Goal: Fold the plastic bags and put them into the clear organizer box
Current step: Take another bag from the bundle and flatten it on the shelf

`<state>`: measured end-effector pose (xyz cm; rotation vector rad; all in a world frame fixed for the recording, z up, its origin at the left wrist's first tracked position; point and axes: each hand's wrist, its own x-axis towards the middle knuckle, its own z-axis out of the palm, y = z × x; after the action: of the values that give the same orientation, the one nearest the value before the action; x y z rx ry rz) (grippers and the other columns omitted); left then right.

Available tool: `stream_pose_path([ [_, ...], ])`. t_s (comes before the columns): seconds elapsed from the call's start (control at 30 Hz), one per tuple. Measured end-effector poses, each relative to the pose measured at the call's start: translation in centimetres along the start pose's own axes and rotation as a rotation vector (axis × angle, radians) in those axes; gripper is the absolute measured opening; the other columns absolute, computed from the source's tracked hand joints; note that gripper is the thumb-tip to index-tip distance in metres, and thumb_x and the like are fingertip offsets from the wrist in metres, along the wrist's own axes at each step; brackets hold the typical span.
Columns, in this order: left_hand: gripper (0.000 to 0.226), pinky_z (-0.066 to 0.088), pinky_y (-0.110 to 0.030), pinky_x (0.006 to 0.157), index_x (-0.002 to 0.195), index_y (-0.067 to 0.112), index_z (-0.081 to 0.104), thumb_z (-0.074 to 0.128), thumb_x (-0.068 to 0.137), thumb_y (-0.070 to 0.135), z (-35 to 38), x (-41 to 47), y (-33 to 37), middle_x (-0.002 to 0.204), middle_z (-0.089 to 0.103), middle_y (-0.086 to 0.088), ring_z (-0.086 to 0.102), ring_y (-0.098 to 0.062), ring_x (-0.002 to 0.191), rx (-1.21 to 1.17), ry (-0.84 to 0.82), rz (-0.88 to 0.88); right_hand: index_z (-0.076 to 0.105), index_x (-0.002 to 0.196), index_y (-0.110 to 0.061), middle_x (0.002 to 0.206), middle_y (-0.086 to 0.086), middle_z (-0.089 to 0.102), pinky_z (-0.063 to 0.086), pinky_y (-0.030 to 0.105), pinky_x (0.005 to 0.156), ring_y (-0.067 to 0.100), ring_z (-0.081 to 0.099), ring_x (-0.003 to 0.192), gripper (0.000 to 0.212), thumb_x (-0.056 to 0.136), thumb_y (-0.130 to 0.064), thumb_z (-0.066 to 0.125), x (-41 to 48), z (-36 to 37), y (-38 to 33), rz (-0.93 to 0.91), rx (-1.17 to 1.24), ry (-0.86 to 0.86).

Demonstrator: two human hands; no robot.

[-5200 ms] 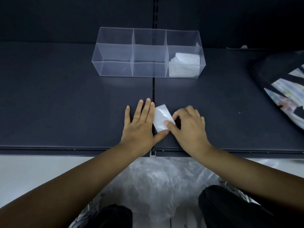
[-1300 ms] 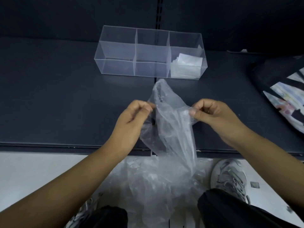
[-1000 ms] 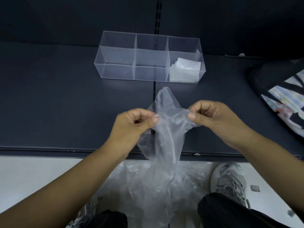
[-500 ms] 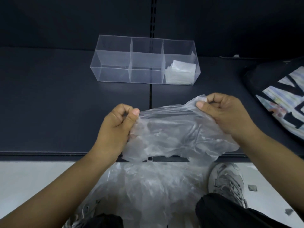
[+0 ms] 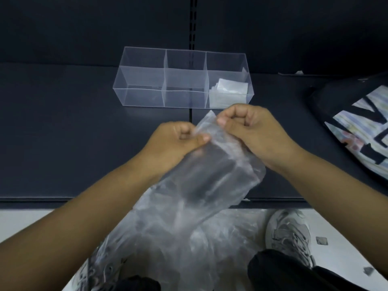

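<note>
Hands, left (image 5: 178,141) and right (image 5: 252,131), pinch a clear plastic bag (image 5: 210,181).

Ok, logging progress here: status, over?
Left hand and right hand pinch unfolded plastic bag. Folded bags in organizer box, right compartment. Nothing blocking the box.

Overall light: dim, even, from overhead; the dark shelf (image 5: 63,133) soaks most of it up.
Brightest area: the pale floor (image 5: 25,219) along the near edge, close to washed out.
Shadows: soft-edged and weak on the shelf.
Glare: thin highlights along the clear organizer box (image 5: 142,97) edges; a milky sheen on the plastic bag (image 5: 210,181).
Blur: the bag's lower part is smeared; fine detail is soft throughout.
Edges: wide-angle stretch in the near corners; the far corners fall to near black.
</note>
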<state>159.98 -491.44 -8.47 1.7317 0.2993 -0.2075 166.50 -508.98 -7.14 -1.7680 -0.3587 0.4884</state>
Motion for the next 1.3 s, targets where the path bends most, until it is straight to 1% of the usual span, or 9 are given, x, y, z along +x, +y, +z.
stream_pose_path([
  [0.1,0.024,0.049,-0.015,0.053,0.085,0.002,0.067,0.067,0.089,0.026,-1.8,0.4,-1.8,0.074,0.068,-0.003,0.061,-0.005,0.06,-0.018,0.266,-0.06,0.063,0.09,-0.016,0.052,-0.003,0.058,0.044,0.021,0.052,0.007,0.049,0.044,0.009,0.095,-0.021,0.058,-0.1,-2.7,1.4,0.025,-0.093,0.161],
  [0.2,0.024,0.046,-0.019,0.059,0.072,0.008,0.057,0.06,0.093,0.019,-4.4,0.4,-3.8,0.063,0.057,-0.001,0.057,-0.01,0.057,-0.156,0.345,-0.169,0.061,0.092,-0.015,0.064,-0.004,0.058,0.046,0.033,0.067,0.007,0.051,0.053,0.012,0.096,-0.024,0.054,-1.3,-4.7,3.0,0.047,-0.041,0.261],
  [0.33,0.031,0.043,-0.028,0.061,0.066,0.009,0.039,0.041,0.095,-0.001,-5.5,0.7,-5.2,0.062,0.042,-0.005,0.041,-0.019,0.06,-0.497,0.343,-0.242,0.06,0.111,-0.026,0.102,-0.002,0.059,0.047,0.027,0.088,0.01,0.057,0.092,0.034,0.084,-0.045,0.066,-3.2,-4.3,3.6,-0.009,-0.026,0.015],
  [0.5,0.016,0.051,-0.03,0.069,0.078,0.004,0.055,0.056,0.094,0.007,-5.5,0.5,-6.1,0.066,0.059,0.0,0.056,-0.016,0.064,-0.386,0.398,-0.189,0.044,0.126,-0.051,0.124,-0.011,0.042,0.036,0.012,0.098,0.0,0.046,0.116,0.07,0.064,-0.054,0.075,-3.6,-1.7,2.7,-0.06,-0.242,-0.189],
  [0.73,0.023,0.048,-0.04,0.077,0.074,0.01,0.056,0.068,0.089,0.023,-5.7,1.1,-6.9,0.075,0.054,-0.01,0.053,-0.022,0.074,-0.339,0.461,-0.188,0.06,0.11,-0.038,0.103,-0.011,0.033,0.037,0.015,0.095,0.003,0.042,0.101,0.045,0.069,-0.045,0.078,-3.2,2.7,5.5,-0.038,-0.547,-0.041],
  [0.9,0.031,0.052,-0.029,0.067,0.061,0.018,0.056,0.068,0.089,0.021,-5.6,1.5,-7.1,0.063,0.06,0.001,0.059,-0.016,0.063,-0.333,0.504,-0.198,0.051,0.1,-0.035,0.104,-0.012,0.035,0.038,0.016,0.088,0.0,0.043,0.095,0.045,0.068,-0.04,0.083,-3.1,3.7,7.6,-0.037,-0.573,0.027],
  [1.07,0.032,0.049,-0.022,0.056,0.062,0.016,0.05,0.066,0.09,0.017,-5.4,1.6,-7.2,0.051,0.055,0.006,0.055,-0.012,0.053,-0.36,0.515,-0.177,0.068,0.092,-0.012,0.091,-0.002,0.041,0.039,0.01,0.072,0.006,0.043,0.076,0.021,0.077,-0.02,0.079,-2.7,4.9,8.4,-0.176,-0.554,0.13],
  [1.17,0.024,0.051,-0.019,0.049,0.073,0.013,0.056,0.067,0.09,0.025,-5.6,1.5,-7.1,0.06,0.06,0.001,0.059,-0.011,0.053,-0.336,0.547,-0.178,0.069,0.078,-0.009,0.087,0.0,0.044,0.038,0.009,0.071,0.002,0.044,0.072,0.011,0.079,-0.016,0.077,-2.4,3.5,7.8,-0.126,-0.422,0.043],
  [1.3,0.025,0.051,-0.032,0.069,0.073,0.017,0.059,0.065,0.09,0.034,-7.2,2.0,-7.4,0.073,0.062,-0.006,0.059,-0.023,0.069,-0.279,0.565,-0.188,0.067,0.066,-0.016,0.085,0.003,0.053,0.039,0.014,0.077,0.004,0.052,0.077,0.02,0.077,-0.031,0.074,-2.3,-1.9,6.9,-0.012,-0.265,-0.149],
])
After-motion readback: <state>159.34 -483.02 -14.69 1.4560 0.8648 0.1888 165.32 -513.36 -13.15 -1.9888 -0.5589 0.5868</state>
